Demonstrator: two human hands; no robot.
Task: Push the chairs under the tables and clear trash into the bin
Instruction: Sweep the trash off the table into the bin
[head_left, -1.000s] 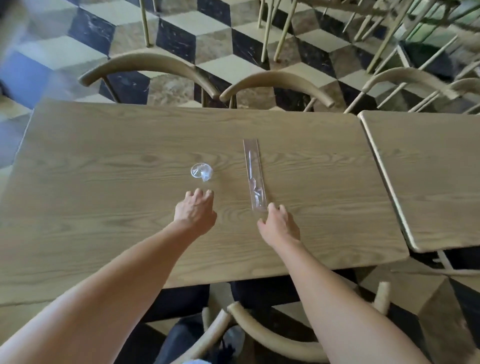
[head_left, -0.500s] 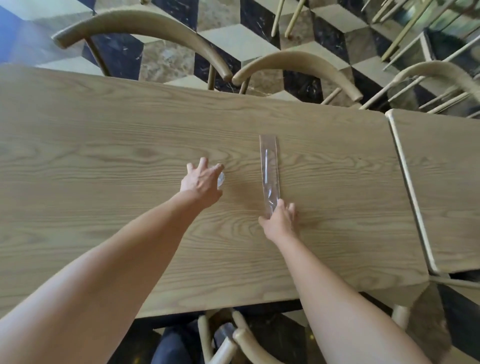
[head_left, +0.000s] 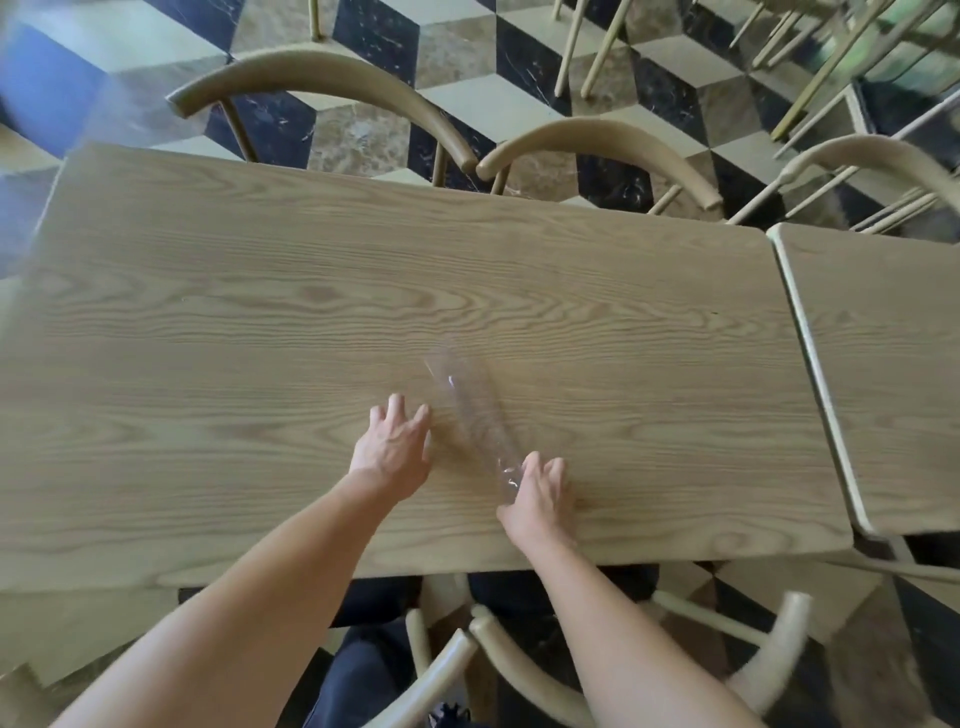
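A long clear plastic wrapper (head_left: 470, 410) lies slanted and blurred on the wooden table (head_left: 234, 312). My right hand (head_left: 537, 501) grips its near end. Just left of the wrapper, my left hand (head_left: 395, 447) is palm down with curled fingers. It covers the small crumpled clear plastic piece, which is hidden under it. Two curved-back wooden chairs (head_left: 322, 78) (head_left: 597, 140) stand at the table's far side. Another chair (head_left: 519, 665) stands at the near side by my legs.
A second wooden table (head_left: 883, 374) butts against the right end of this one, with a chair (head_left: 878, 156) behind it. More chair legs stand on the black, cream and brown tiled floor (head_left: 452, 47) at the back.
My right hand has swung the long wrapper, so its far end now points left. My left hand has closed over the small plastic piece, which no longer shows. The view has pulled back.
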